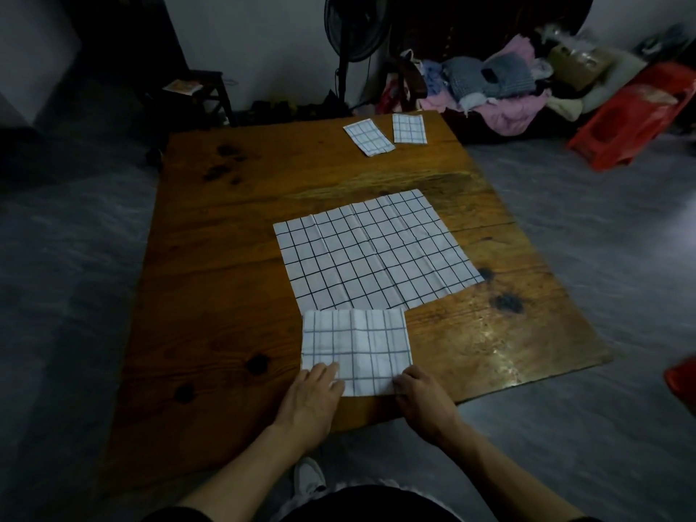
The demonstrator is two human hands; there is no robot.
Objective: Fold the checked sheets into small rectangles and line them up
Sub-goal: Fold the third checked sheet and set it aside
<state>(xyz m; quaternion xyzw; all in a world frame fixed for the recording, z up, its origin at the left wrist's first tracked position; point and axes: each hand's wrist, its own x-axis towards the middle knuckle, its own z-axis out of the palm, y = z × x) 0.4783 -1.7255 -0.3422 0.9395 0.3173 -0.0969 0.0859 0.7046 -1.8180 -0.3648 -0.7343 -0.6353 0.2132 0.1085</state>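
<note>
A partly folded checked sheet [357, 348] lies near the front edge of the wooden table [226, 258]. My left hand [312, 397] rests flat on its near left corner, fingers straight. My right hand [418, 393] pinches its near right corner. Just beyond it a large checked sheet [376, 254] lies spread open. At the far edge of the table sit two small folded checked rectangles, the left one [368, 138] slanted and the right one [409, 128] straighter, side by side.
A standing fan [354, 43] and a heap of clothes [489, 88] are behind the table. A red plastic stool [632, 118] lies on the floor at the right. A dark wooden stool [199, 92] stands at the back left.
</note>
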